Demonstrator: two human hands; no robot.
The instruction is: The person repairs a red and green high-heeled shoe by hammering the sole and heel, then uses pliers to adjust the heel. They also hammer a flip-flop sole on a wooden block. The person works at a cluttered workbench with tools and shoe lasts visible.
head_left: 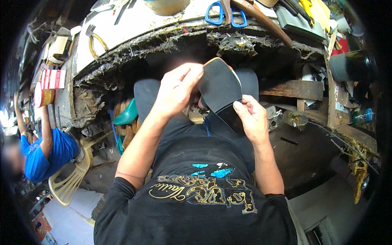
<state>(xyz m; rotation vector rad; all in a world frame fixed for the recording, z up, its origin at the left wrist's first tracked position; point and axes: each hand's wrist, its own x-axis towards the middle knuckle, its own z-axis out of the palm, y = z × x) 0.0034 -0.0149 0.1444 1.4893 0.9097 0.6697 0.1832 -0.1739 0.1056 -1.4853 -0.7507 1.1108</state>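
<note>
Above my lap I hold what looks like a black shoe sole, its broad rounded end pointing away from me. The far part is grainy and the nearer part smoother, with an orange and pale edge showing at the far right. My left hand is closed on its left side, thumb and fingers pinching the rim. Near its narrow lower end, my right hand pinches the right edge, where a darker, glossy black piece continues below a crosswise line. My left fingers partly hide behind the sole.
Ahead is a worn workbench with a ragged edge, bearing blue-handled scissors, a wooden-handled hammer and pincers. A person in a blue shirt sits at left on a cream plastic chair. A dark container stands at right.
</note>
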